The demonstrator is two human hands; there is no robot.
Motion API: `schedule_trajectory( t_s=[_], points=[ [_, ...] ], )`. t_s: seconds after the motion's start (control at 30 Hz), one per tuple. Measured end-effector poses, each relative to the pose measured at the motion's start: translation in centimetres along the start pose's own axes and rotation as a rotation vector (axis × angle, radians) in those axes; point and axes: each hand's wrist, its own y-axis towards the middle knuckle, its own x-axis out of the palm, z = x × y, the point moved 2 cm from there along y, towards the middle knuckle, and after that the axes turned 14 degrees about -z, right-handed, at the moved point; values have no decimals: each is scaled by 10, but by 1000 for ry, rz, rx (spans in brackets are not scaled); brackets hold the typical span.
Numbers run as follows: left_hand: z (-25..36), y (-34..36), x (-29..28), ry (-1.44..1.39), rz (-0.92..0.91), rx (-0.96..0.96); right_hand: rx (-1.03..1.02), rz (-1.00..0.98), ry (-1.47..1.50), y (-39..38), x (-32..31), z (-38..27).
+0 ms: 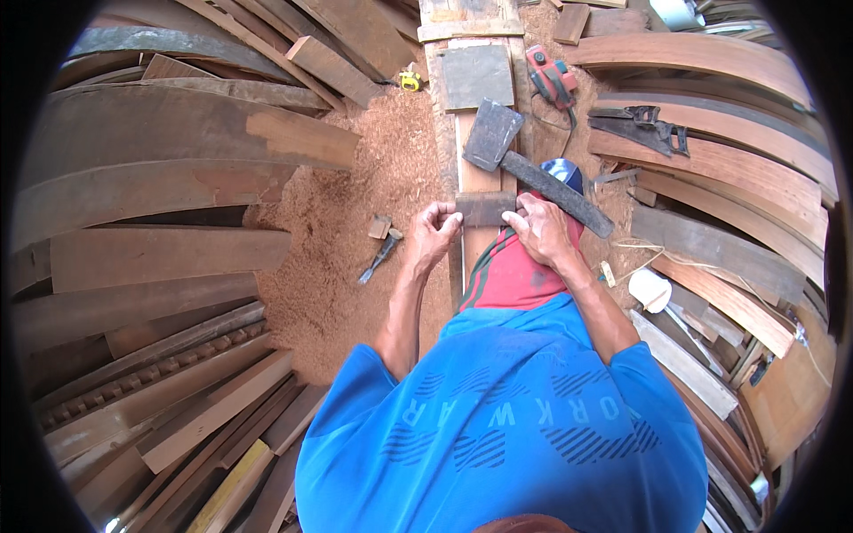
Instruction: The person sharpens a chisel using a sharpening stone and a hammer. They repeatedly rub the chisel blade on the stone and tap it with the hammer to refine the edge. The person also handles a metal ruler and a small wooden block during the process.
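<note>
While a dark mallet [493, 135] lies just beyond a wooden block [485, 210], a worker's left hand [435, 227] and right hand [543, 229] grip the block's opposite ends.

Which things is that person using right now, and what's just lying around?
In use:
dark wood piece, held by the left hand and right hand
long board beneath
perhaps the mallet, close by

Seemingly lying about:
yellow tape measure
handsaw
red power tool
</note>
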Motion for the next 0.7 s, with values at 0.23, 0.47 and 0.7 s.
schedule_trajectory(
  t_s=[0.23, 0.47, 0.7],
  points=[
    [-3, -4, 7, 9, 62, -6, 54, -13, 29, -4, 1, -5],
    [-5, 2, 3, 80, 70, 44, 26, 59, -11, -5, 9, -4],
    [0, -3, 8, 97, 86, 60, -49, 169, -3, -4, 19, 3]
  ],
)
